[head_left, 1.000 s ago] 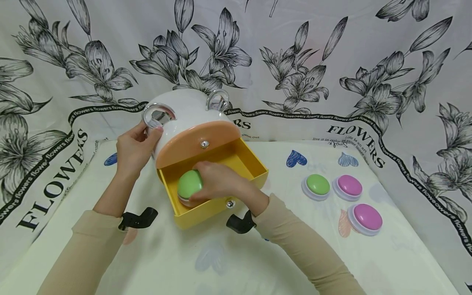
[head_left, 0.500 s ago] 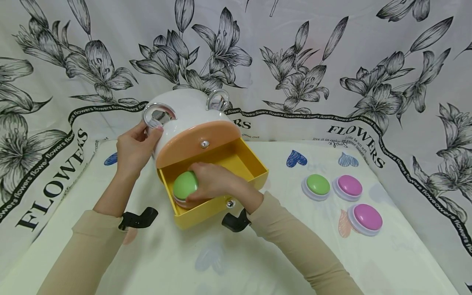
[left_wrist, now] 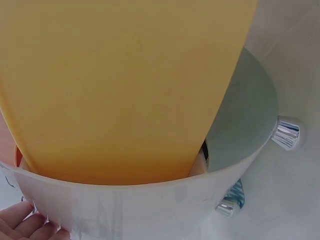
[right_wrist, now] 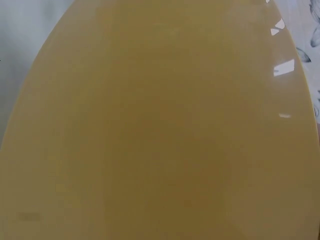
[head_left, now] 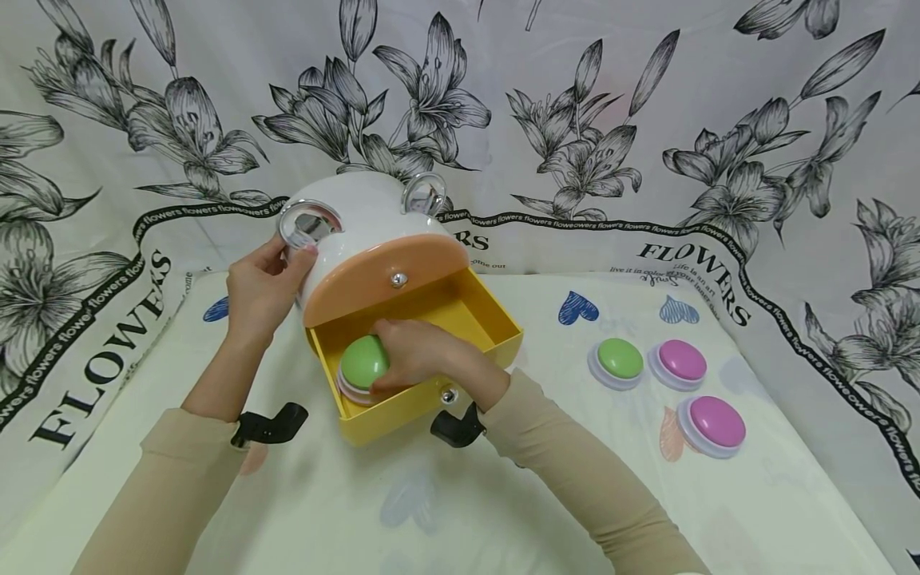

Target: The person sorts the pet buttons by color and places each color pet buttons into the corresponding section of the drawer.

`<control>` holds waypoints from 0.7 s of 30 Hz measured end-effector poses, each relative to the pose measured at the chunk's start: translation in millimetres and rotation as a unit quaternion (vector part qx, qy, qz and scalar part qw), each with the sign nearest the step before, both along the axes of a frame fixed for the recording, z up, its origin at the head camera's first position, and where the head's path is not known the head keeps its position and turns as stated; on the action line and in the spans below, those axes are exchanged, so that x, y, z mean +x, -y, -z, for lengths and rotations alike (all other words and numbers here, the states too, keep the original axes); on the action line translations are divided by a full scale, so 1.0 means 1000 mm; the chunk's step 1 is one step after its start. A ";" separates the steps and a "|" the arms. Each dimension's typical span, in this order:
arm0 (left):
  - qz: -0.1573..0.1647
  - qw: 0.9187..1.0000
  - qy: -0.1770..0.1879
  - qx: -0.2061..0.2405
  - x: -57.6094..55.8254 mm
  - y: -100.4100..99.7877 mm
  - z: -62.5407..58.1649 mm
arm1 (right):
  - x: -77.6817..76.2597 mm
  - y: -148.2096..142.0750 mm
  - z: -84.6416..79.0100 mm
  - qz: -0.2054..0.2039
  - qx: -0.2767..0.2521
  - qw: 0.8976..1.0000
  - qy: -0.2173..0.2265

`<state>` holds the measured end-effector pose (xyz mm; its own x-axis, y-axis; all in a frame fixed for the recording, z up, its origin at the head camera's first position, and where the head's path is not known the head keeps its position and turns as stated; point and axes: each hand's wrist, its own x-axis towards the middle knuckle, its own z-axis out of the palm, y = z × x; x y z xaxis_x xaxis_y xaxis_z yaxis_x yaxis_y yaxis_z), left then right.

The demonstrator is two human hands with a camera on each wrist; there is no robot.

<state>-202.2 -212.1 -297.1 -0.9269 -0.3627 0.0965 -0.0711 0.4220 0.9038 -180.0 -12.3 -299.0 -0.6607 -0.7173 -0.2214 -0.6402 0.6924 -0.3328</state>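
Grasping a green button, the right hand holds it inside a yellow drawer, toward the drawer's near left corner. The button has a smooth, rounded, bright green top over a wider, pale pinkish round base. The left hand pinches the glossy white case beside its nearer silver eye.

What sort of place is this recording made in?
Probably a small indoor tabletop set up for recording, though the room beyond is hidden: a flower-print fabric backdrop closes off the rear, a heart-print cloth covers the work surface, and each wrist wears a black device.
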 end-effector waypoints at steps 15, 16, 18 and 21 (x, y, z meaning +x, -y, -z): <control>-0.001 1.000 -0.001 0.007 0.000 -0.001 0.000 | -0.003 -0.009 -0.002 -0.007 -0.051 0.999 0.014; -0.002 1.000 -0.001 0.007 0.000 -0.001 -0.001 | -0.003 -0.010 -0.002 -0.003 -0.055 0.998 0.012; -0.002 1.000 0.000 0.008 0.000 -0.001 -0.001 | -0.002 -0.014 -0.004 0.003 -0.064 0.998 0.005; -0.003 1.000 0.004 0.010 0.000 -0.001 -0.001 | 0.001 -0.022 -0.007 0.018 -0.085 0.996 -0.001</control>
<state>-202.3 -210.9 -295.7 -0.9256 -0.3696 0.0816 -0.0811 0.4042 0.9111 -179.0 9.5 -291.8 -0.6866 -0.7206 -0.0967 -0.6171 0.6479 -0.4465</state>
